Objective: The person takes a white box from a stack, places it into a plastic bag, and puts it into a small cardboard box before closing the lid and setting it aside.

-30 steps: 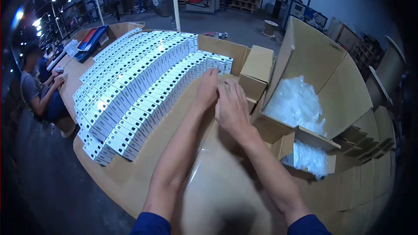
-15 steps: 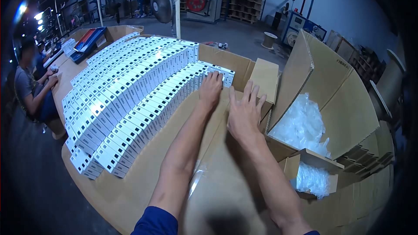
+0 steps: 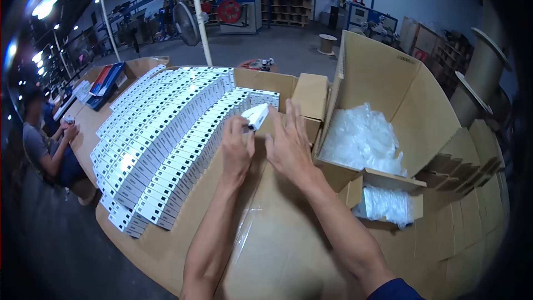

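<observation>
A small white box (image 3: 257, 116) is tilted between my hands, above the cardboard-covered table (image 3: 272, 233). My left hand (image 3: 237, 147) grips its left end between thumb and fingers. My right hand (image 3: 290, 143) is raised just right of the box with its fingers spread, near the box's right end. Long rows of stacked white boxes (image 3: 166, 133) with black squares curve along the left of my hands. A shorter group of white boxes (image 3: 265, 97) lies at the far end, beyond my hands.
A large open carton (image 3: 397, 78) holding clear plastic bags (image 3: 363, 139) stands right. In front is a smaller carton (image 3: 352, 191) with plastic-wrapped contents (image 3: 387, 204). A closed brown box (image 3: 310, 95) sits beyond my right hand. A co-worker (image 3: 47, 144) is at the far left.
My left hand has come back from the far end of the rows with a white box in it. My right hand has moved left, beside that box. The camera view has shifted.
</observation>
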A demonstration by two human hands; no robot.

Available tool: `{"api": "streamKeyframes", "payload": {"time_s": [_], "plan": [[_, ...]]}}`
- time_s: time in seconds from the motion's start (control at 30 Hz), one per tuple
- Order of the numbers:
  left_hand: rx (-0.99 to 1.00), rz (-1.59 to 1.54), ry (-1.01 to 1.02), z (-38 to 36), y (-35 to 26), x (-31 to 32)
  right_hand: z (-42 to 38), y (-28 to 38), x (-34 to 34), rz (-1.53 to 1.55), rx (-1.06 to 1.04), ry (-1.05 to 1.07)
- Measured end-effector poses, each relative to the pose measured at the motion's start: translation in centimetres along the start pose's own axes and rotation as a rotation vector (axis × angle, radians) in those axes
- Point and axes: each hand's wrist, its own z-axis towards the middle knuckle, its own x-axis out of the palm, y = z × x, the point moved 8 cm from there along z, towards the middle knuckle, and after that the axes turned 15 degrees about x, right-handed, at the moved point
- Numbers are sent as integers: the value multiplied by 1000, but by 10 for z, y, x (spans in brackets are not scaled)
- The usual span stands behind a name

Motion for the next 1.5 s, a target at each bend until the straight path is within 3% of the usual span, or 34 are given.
{"api": "streamKeyframes", "payload": {"time_s": [0.1, 0.17, 0.2, 0.3, 0.33, 0.37, 0.43, 0.5, 0.57, 0.63, 0.7, 0.8, 0.9, 0.93, 1.03, 1.07, 1.23, 1.37, 1.43, 1.5], "plan": [[64, -34, -47, -2, -41, -30, -11, 0, -14, 550, 201, 238], [176, 32, -63, -3, -83, -46, -26, -1, -14, 1028, 480, 621], [216, 28, -30, -5, -102, -46, -31, 1, -23, 1101, 391, 667], [318, -139, 64, -8, -159, -47, -54, -18, -65, 877, 207, 667], [292, -278, 89, -11, -168, -44, -63, -29, -84, 903, 268, 684], [287, -330, 131, -10, -174, -36, -70, -45, -102, 753, 185, 651], [278, -434, 211, -5, -185, -18, -90, -70, -139, 996, 509, 731], [179, -419, 301, 19, -199, 16, -92, -109, -169, 841, 488, 510], [170, -430, 415, 38, -201, 67, -85, -137, -207, 675, 608, 331], [218, -387, 465, 53, -189, 128, -64, -134, -248, 185, 315, 6], [297, -212, 447, 60, -175, 180, -47, -152, -255, 170, 218, -139], [127, 33, 626, 59, -139, 250, -26, -174, -250, 199, 287, -119], [91, -14, 799, 49, -94, 303, -14, -188, -238, 90, 247, -134], [86, -46, 627, 54, -94, 296, -12, -192, -234, 113, 310, -109], [-96, -276, 501, 68, -112, 261, -14, -201, -222, 327, 241, -139], [-3, -250, 423, 72, -121, 245, -15, -203, -218, 332, 317, -36], [-157, -524, 380, 64, -193, 158, -36, -182, -222, 271, 223, -39], [-104, -525, 371, 38, -252, 97, -85, -138, -249, 326, 236, -103], [-210, -630, 241, 19, -269, 72, -116, -122, -263, 423, 207, -186], [-340, -750, 105, 7, -280, 49, -153, -105, -278, 440, 258, -113]]}}
